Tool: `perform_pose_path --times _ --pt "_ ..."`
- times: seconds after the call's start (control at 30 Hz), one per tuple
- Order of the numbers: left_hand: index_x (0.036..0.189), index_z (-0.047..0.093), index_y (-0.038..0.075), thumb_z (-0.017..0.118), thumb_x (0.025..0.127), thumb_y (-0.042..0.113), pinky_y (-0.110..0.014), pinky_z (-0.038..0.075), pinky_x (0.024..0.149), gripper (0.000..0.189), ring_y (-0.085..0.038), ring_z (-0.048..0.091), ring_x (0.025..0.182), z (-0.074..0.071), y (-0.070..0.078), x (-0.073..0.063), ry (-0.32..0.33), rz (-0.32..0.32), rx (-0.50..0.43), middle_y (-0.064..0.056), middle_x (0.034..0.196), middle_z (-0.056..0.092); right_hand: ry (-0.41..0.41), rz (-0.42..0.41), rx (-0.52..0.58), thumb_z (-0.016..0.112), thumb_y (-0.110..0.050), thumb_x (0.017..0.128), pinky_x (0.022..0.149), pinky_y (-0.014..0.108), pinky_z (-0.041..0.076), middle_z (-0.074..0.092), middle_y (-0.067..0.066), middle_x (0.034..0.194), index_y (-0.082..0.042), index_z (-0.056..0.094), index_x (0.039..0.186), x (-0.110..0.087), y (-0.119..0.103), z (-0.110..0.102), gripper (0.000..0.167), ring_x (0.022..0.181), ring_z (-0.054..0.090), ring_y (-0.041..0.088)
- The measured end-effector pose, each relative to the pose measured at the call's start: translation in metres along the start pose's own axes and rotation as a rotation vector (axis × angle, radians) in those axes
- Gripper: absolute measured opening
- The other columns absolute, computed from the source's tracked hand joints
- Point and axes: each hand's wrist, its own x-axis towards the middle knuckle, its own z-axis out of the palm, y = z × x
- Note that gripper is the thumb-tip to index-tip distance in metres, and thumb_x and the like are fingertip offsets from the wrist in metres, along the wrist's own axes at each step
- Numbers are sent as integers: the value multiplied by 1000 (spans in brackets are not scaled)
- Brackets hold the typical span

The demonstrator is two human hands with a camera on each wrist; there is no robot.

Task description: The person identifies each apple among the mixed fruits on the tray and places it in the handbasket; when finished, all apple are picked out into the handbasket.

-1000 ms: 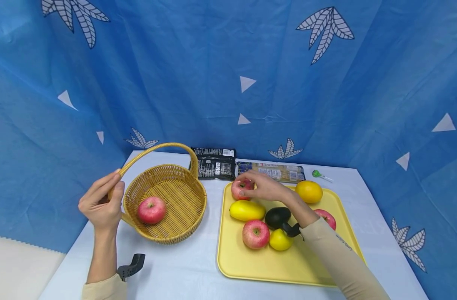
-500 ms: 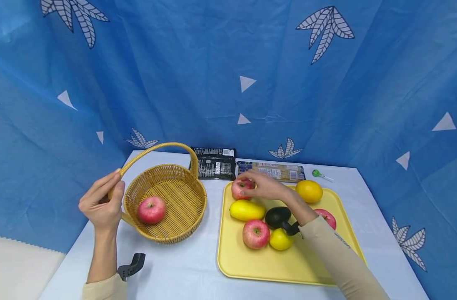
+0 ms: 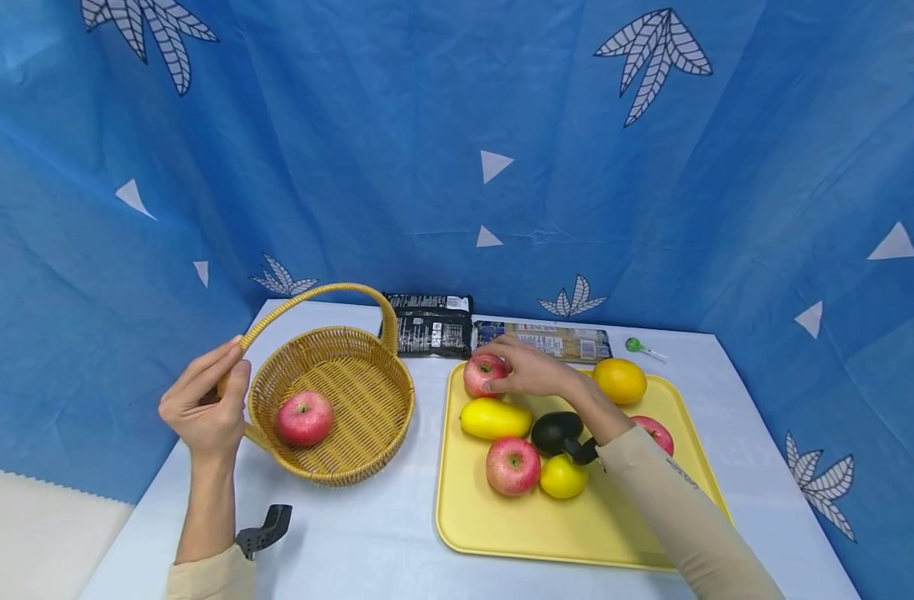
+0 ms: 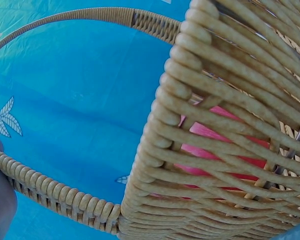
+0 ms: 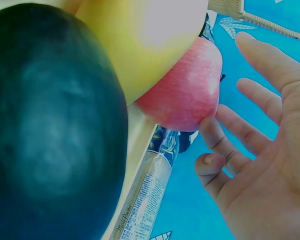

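In the head view, my left hand [image 3: 211,408] holds the arched handle [image 3: 316,294] of a woven basket [image 3: 385,446], fingers and thumb bent around it. One red apple [image 3: 304,418] sits inside the basket; the left wrist view shows it in part through the weave. My right hand [image 3: 527,369] is over another red apple [image 3: 481,377] at the tray's far left corner. Seen from the right wrist, its fingers [image 5: 245,127] are spread and loosely bent beside that apple [image 5: 187,90]. One fingertip overlaps the apple's edge, and the thumb stands apart from it.
The yellow tray [image 3: 516,533] also bears an elongated yellow fruit [image 3: 496,417], a dark avocado-like fruit [image 3: 554,432], a lemon [image 3: 563,477], an orange-yellow fruit [image 3: 620,381] and more apples [image 3: 512,466]. Behind lie a black packet [image 3: 432,327], a pasta packet [image 3: 569,342] and a green lollipop [image 3: 635,344].
The view has shifted very slightly. Both hands, the basket and the fruit stay in the same places.
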Motion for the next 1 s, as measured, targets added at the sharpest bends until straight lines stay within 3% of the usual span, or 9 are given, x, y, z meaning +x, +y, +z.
perform_pose_path --times 0.63,1.0 --pt "91 68 -25 69 76 -16 -19 57 81 17 -19 75 93 0 1 -1 1 2 10 -26 101 74 -51 73 -88 74 -43 89 98 42 52 51 6 139 -27 56 143 5 0 3 60 115 54 22" --pt "91 68 -25 69 76 -17 -17 57 78 18 -20 75 91 0 1 0 4 -6 0 -26 101 74 -112 87 -85 74 -43 88 102 48 49 47 7 143 -29 53 147 9 1 1 64 121 50 25"
